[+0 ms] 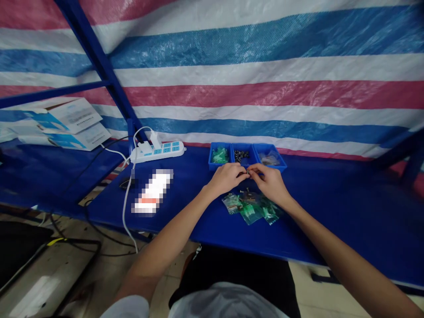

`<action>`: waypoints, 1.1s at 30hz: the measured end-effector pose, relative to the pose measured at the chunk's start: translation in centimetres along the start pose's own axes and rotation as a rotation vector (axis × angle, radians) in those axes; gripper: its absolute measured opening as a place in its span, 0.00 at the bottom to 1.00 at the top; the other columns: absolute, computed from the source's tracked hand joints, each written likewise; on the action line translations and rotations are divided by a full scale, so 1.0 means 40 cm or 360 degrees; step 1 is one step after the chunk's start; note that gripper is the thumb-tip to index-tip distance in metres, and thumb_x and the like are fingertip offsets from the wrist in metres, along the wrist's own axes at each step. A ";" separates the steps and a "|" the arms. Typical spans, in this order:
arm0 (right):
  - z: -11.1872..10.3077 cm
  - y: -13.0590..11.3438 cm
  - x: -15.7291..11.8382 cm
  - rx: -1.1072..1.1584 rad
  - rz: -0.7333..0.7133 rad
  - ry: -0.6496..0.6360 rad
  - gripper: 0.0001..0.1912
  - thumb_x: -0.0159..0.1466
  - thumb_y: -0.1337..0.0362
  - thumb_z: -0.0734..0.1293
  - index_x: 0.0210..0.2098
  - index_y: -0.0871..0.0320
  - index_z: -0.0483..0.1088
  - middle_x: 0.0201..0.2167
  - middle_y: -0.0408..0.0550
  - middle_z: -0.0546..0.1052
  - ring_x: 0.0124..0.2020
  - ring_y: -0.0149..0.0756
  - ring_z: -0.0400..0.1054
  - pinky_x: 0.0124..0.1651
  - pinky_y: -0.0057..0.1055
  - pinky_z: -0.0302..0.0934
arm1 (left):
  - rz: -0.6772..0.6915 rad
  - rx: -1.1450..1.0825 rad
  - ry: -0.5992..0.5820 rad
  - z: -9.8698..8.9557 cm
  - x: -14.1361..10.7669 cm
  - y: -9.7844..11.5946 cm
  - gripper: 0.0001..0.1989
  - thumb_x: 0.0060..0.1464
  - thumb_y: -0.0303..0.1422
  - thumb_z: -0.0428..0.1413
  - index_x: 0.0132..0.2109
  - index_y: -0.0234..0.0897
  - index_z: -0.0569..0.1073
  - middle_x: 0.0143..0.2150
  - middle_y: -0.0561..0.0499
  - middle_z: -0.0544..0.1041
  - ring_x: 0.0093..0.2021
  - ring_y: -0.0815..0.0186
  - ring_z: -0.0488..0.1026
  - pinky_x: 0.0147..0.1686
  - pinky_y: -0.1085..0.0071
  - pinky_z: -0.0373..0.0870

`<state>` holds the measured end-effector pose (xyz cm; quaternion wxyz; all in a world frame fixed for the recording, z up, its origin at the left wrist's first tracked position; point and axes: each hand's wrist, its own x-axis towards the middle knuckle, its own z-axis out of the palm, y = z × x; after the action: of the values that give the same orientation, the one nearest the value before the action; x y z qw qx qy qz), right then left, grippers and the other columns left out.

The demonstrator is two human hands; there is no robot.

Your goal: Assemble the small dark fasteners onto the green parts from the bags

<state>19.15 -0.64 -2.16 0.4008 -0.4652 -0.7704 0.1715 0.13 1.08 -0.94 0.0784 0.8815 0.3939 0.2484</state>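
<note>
My left hand and my right hand meet fingertip to fingertip just in front of the blue compartment tray. Both are closed in a pinch around one small dark piece, too small to name. In the tray's left compartment lie green pieces. Small black parts fill some of the middle one, and clear plastic bags lie in the right one. Below my hands, several small clear bags with green and brassy contents are spread on the blue table.
A white power strip with plugs stands at the back left, its white cable running over the table's front edge. Near it lie a blurred-out sheet and a dark object. White-and-blue boxes are stacked far left, beside a blue metal post.
</note>
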 end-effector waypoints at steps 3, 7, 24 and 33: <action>0.005 0.015 0.002 0.0057 -0.0016 -0.0090 0.10 0.65 0.68 0.62 0.42 0.55 0.73 0.34 0.48 0.82 0.35 0.42 0.78 0.39 0.35 0.68 | 0.0003 0.0029 -0.0008 0.001 -0.002 -0.002 0.15 0.67 0.39 0.51 0.41 0.37 0.78 0.39 0.48 0.78 0.39 0.63 0.76 0.32 0.71 0.65; 0.008 0.015 -0.003 -0.0105 -0.0090 -0.0092 0.06 0.65 0.65 0.65 0.38 0.55 0.74 0.32 0.48 0.81 0.34 0.43 0.77 0.38 0.34 0.67 | 0.0006 0.0036 -0.0015 0.004 -0.003 0.000 0.16 0.69 0.38 0.48 0.38 0.37 0.76 0.37 0.48 0.78 0.38 0.62 0.76 0.32 0.71 0.64; -0.038 0.023 0.052 -0.0528 -0.0104 -0.0062 0.13 0.67 0.62 0.62 0.47 0.59 0.73 0.33 0.53 0.79 0.33 0.45 0.73 0.36 0.37 0.63 | -0.0118 0.0179 0.0042 -0.021 -0.007 0.002 0.11 0.66 0.36 0.49 0.46 0.36 0.74 0.38 0.47 0.78 0.36 0.62 0.76 0.32 0.69 0.68; -0.035 0.021 -0.030 -0.0238 0.0032 -0.0542 0.13 0.65 0.55 0.66 0.39 0.58 0.76 0.27 0.46 0.78 0.26 0.36 0.69 0.31 0.32 0.58 | 0.0010 0.0223 -0.0112 -0.029 -0.009 0.003 0.09 0.64 0.30 0.48 0.44 0.36 0.73 0.40 0.46 0.78 0.35 0.63 0.75 0.28 0.71 0.62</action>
<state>21.03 -1.39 -2.38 0.2271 -0.4658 -0.8330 0.1940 -0.56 0.67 -0.04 0.0296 0.8942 0.4045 0.1893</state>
